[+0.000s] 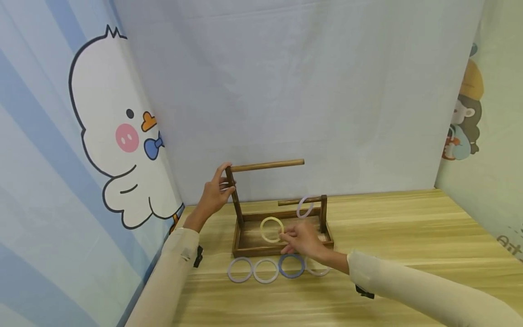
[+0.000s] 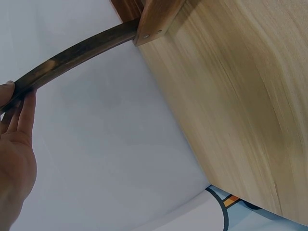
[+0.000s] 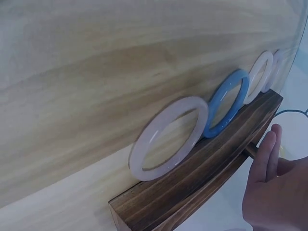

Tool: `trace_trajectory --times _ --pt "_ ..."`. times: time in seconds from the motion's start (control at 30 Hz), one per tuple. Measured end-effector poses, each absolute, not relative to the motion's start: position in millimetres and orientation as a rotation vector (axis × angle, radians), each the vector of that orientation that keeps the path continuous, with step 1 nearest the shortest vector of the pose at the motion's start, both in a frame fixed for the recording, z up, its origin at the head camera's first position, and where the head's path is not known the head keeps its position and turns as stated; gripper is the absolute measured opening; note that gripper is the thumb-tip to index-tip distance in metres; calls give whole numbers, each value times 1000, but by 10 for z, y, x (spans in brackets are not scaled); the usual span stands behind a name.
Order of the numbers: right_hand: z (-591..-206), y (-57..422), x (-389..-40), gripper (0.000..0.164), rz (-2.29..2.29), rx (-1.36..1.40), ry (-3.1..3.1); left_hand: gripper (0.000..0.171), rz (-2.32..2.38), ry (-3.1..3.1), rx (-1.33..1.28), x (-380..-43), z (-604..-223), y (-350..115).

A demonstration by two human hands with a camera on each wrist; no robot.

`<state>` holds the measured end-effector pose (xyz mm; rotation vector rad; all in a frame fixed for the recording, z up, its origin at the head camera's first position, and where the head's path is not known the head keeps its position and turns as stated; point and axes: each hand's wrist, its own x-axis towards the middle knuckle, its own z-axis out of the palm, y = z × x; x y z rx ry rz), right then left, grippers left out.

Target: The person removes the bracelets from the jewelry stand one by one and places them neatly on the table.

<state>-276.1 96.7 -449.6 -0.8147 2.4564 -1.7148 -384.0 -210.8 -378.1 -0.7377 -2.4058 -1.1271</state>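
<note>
My left hand (image 1: 213, 196) grips the tall left post (image 1: 237, 202) of a dark wooden bangle stand; the left wrist view shows thumb and fingers on either side of this post (image 2: 72, 60). A yellow bangle (image 1: 262, 230) is pinched at its right side by my right hand (image 1: 303, 239), over the stand's tray (image 1: 253, 252). On the lower bar (image 1: 288, 202) hangs a lilac bangle (image 1: 299, 210). The upper bar (image 1: 267, 165) carries nothing. In the right wrist view, my right hand (image 3: 279, 192) mostly hides the yellow bangle.
In front of the stand, a row of bangles lies on the wooden table (image 1: 388, 236): a lilac one (image 1: 229, 272), a white one (image 1: 255, 274), a blue one (image 1: 282, 271) and a pale one (image 3: 144, 144). A grey-white curtain (image 1: 286, 91) hangs behind.
</note>
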Motion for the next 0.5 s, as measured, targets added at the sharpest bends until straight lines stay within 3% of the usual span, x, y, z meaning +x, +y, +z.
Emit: trace_trajectory --times 0.5 --pt "-4619 846 -2576 16 -1645 -824 2295 78 -1104 -2408 -735 -3840 -3774 -2099"
